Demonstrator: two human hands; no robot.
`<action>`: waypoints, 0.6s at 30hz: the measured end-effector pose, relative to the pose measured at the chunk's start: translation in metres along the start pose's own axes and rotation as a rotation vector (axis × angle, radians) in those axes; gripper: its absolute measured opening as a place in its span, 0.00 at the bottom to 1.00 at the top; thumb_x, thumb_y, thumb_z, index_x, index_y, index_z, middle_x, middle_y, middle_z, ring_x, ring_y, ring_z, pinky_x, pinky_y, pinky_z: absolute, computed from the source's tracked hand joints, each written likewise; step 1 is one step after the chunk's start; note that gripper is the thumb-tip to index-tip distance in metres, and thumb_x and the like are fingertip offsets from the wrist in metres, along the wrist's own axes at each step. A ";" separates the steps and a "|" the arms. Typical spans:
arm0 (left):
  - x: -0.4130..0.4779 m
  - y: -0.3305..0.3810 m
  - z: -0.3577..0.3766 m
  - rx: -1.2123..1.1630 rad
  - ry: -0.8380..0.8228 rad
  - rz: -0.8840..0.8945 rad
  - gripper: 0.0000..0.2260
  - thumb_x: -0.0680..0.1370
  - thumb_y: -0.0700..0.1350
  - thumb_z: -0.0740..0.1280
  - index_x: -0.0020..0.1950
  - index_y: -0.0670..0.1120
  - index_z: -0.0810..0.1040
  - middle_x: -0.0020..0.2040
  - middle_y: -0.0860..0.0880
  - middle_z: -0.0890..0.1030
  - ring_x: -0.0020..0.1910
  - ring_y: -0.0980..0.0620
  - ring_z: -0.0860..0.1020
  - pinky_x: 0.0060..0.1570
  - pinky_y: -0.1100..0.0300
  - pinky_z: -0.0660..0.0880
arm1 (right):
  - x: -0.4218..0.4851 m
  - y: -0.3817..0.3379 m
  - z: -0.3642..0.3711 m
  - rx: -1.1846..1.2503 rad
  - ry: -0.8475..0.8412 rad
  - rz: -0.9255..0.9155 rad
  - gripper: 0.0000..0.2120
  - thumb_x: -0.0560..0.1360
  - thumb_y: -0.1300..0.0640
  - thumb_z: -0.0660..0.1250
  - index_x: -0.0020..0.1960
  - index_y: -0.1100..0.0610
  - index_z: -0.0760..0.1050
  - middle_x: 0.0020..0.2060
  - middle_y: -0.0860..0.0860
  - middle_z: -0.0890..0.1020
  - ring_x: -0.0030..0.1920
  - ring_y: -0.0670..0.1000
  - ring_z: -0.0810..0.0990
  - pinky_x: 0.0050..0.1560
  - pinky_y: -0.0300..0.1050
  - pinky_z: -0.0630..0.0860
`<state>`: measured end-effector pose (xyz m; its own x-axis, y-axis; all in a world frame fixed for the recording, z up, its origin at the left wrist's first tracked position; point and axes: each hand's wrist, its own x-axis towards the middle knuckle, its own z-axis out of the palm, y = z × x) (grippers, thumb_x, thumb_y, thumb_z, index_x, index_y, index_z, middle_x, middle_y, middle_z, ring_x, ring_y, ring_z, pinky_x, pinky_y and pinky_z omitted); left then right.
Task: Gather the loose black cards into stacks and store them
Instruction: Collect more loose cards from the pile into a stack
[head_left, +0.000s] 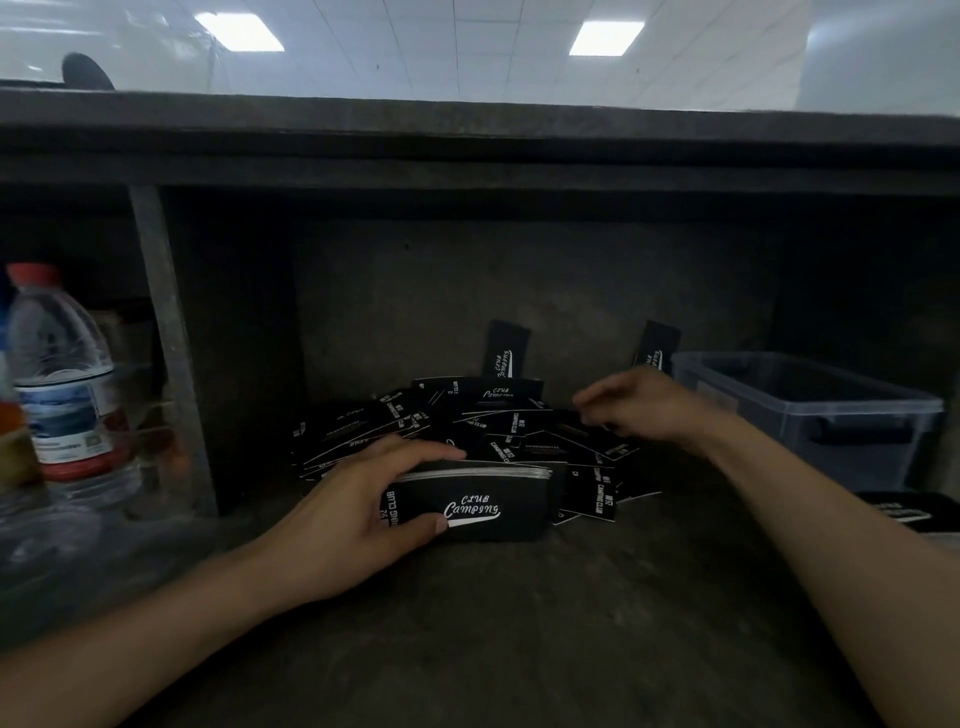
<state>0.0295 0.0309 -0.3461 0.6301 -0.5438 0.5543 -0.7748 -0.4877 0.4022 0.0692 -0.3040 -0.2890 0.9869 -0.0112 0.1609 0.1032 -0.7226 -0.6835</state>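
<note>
A heap of loose black cards (467, 421) with white "Club Camping" print lies on the dark shelf floor in the middle. Two more cards (506, 348) lean upright against the back wall. My left hand (358, 493) grips a squared stack of cards (483, 501) in front of the heap, thumb under, fingers over the top edge. My right hand (636, 402) hovers over the right side of the heap, blurred, fingers curled near a card; whether it holds one I cannot tell.
A clear plastic bin (810, 410) stands at the right, with a black stack (898, 512) in front of it. Water bottles (62, 374) stand at the left beyond a vertical divider (166, 338). A low shelf top (467, 135) overhangs the space.
</note>
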 end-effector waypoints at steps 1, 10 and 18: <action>0.000 0.000 0.000 -0.001 -0.006 0.000 0.24 0.75 0.48 0.75 0.68 0.62 0.74 0.58 0.63 0.76 0.58 0.63 0.78 0.57 0.70 0.74 | 0.001 0.004 0.001 -0.209 0.059 0.023 0.14 0.74 0.55 0.73 0.59 0.50 0.81 0.59 0.49 0.83 0.59 0.48 0.80 0.58 0.39 0.73; 0.002 -0.005 0.001 0.012 -0.022 0.002 0.21 0.75 0.50 0.75 0.65 0.62 0.75 0.59 0.61 0.77 0.58 0.62 0.78 0.58 0.67 0.74 | 0.000 -0.002 0.011 -0.724 0.013 0.075 0.18 0.70 0.42 0.72 0.55 0.51 0.82 0.54 0.49 0.83 0.54 0.51 0.81 0.56 0.44 0.78; 0.002 -0.005 0.001 -0.015 -0.023 -0.007 0.20 0.75 0.49 0.75 0.66 0.60 0.76 0.59 0.63 0.78 0.58 0.62 0.79 0.58 0.64 0.76 | -0.002 -0.001 -0.021 -0.504 0.276 -0.093 0.07 0.69 0.55 0.75 0.37 0.46 0.78 0.35 0.44 0.82 0.42 0.47 0.82 0.42 0.39 0.75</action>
<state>0.0345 0.0312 -0.3474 0.6367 -0.5556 0.5347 -0.7707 -0.4819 0.4169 0.0645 -0.3179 -0.2737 0.9008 -0.0633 0.4297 0.0490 -0.9682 -0.2453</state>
